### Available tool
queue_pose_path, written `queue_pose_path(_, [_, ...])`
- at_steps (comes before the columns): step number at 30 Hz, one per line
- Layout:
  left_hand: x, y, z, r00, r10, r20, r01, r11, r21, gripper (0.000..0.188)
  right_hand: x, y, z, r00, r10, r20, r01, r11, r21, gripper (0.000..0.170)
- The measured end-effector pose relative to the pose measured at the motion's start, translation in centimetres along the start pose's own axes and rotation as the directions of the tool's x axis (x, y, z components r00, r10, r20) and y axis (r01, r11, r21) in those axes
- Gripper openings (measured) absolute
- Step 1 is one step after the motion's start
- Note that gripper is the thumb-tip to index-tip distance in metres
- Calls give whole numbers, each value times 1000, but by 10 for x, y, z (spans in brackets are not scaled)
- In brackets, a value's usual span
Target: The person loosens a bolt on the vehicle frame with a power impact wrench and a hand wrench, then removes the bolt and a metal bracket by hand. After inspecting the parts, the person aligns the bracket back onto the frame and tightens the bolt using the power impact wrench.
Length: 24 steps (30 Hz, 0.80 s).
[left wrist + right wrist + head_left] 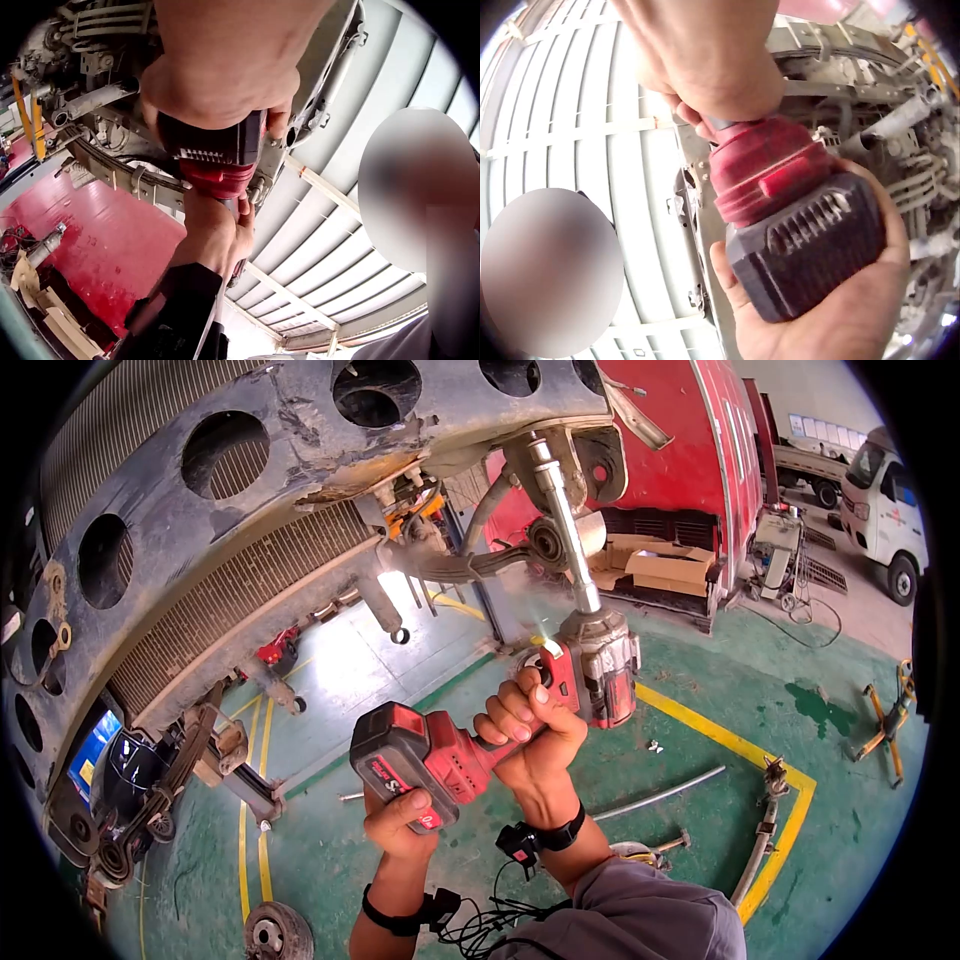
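Note:
A red and black cordless impact wrench (603, 660) points upward in the head view. My right hand (535, 735) grips its handle, with fingers curled round it. Below, my left hand (400, 830) holds the black battery pack (385, 760) at the base. In the right wrist view, the left palm (825, 315) cups the battery from underneath. A long silver socket extension (568, 530) runs from the wrench's nose up to the underside of a bracket (590, 455) on the raised vehicle frame. The extension's top end meets the metal there, and the fastener is hidden.
A dark steel beam with round holes (225, 520) arches overhead, a radiator (240, 590) behind it. A leaf spring (470, 568) hangs nearby. On the green floor lie a metal bar (660, 792) and a wheel (278, 932). Cardboard boxes (670, 568) stand by the red cab (670, 440).

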<state>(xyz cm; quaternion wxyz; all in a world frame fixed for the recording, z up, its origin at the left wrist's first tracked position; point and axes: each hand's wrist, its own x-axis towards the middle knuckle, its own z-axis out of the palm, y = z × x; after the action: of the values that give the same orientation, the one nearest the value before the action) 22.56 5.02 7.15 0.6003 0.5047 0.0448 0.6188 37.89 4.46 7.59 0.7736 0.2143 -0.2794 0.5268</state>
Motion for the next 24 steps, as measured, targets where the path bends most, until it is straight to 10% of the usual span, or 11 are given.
queue_pose_path(24, [0,-11,-18,999,-28,19,29,998,-54,63,-4,-2,-6,999,-30,19,31,999,-41,16])
